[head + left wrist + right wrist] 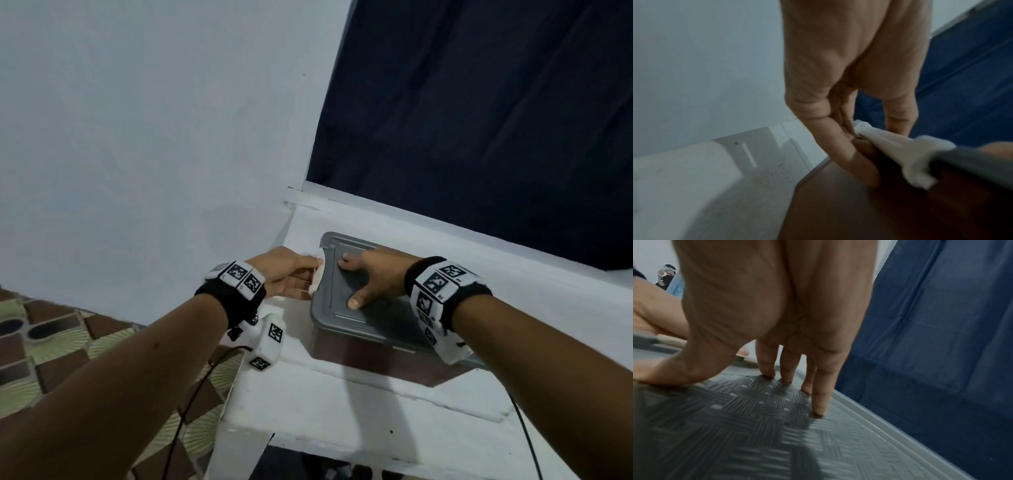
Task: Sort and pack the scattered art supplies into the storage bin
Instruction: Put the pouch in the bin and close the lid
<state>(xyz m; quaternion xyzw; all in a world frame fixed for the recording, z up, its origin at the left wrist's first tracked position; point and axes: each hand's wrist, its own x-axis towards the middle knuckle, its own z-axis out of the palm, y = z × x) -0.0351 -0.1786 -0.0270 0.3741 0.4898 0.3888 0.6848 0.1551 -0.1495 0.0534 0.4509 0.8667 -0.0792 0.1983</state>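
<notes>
Right hand [375, 274] lay flat on grey bin lid [346, 310] — left hand [291, 275] gripped white latch [318, 277] at lid's 9 o'clock.

Grey basket-weave lid [760, 426], white latch [906, 151], navy curtain [479, 102]

A plain pale wall [137, 137] fills the left side of the room, lit evenly and dimly. To its right hangs a dark navy cloth [479, 120], creased in long folds, reaching down behind a white painted bench [342, 404]. The bench has a raised ledge along its back edge and a scuffed, speckled surface. Below on the left, the floor [51, 342] is tiled in brown and green patterned squares.
</notes>
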